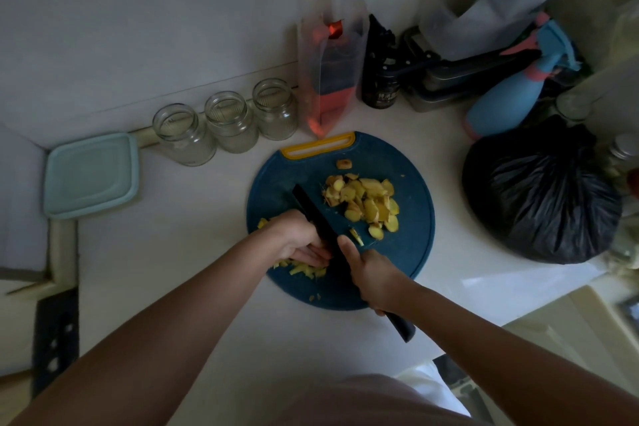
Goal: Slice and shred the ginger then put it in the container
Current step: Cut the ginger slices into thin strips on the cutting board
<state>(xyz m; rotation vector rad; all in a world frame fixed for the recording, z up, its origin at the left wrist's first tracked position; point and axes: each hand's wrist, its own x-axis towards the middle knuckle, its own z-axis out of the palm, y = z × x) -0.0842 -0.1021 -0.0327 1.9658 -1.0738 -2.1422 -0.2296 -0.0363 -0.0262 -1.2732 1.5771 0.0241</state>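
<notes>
A round dark-blue cutting board (408,252) with a yellow handle lies on the white counter. A pile of yellow ginger slices (366,201) sits on its right half. My right hand (373,278) grips the handle of a black knife (318,218), whose blade runs up and left across the board. My left hand (294,239) presses curled fingers down on ginger beside the blade. Shredded ginger strips (304,270) lie under and below that hand. A pale teal square container (91,175) sits at the left of the counter.
Three glass jars without lids (228,121) stand in a row behind the board, beside a clear pouch (328,55). A dark bottle (380,79), a blue spray bottle (518,86) and a full black bag (543,190) crowd the right. The counter edge runs at lower right.
</notes>
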